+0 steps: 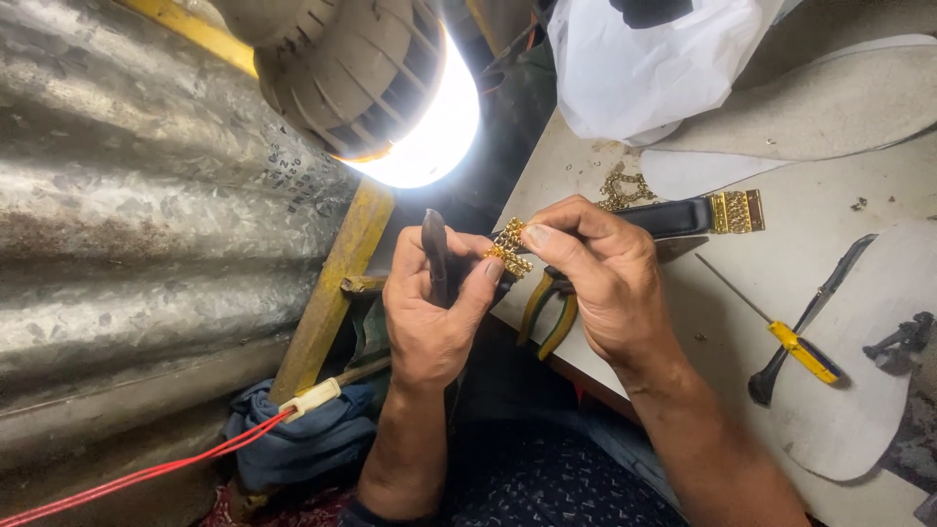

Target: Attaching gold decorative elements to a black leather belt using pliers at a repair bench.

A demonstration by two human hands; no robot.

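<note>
1. The landmark here is the gold link band (509, 250), a short piece of metal watch-strap-looking chain held up just off the near-left corner of the white table (722, 322).
2. The left hand (434, 307) sits right below and left of the band. Its thumb is pressed onto the band's lower edge, and the other fingers are curled shut around a dark slim tool (435, 256) that sticks up just left of the band.
3. The right hand (600, 283) comes in from the right of the band, with thumb and forefinger pinched together on the band's upper end.
4. Just below-right of the band, tucked under the right hand, are pliers with yellow-green handles (549, 314), lying on the table edge.
5. To the right of the band, past the right hand, a black strap with a gold clasp (735, 212) lies on the table, and some loose gold links (622, 190) sit just above that hand.
6. Further right of the band is a yellow-handled screwdriver (781, 332), well apart from both hands.
7. Above-left of the band hangs a glaring lamp bulb (390, 88); far left is corrugated metal sheet (137, 215).
8. Below-left of the band there's a red wire (146, 473) running to a blue cloth (303, 434).
</note>
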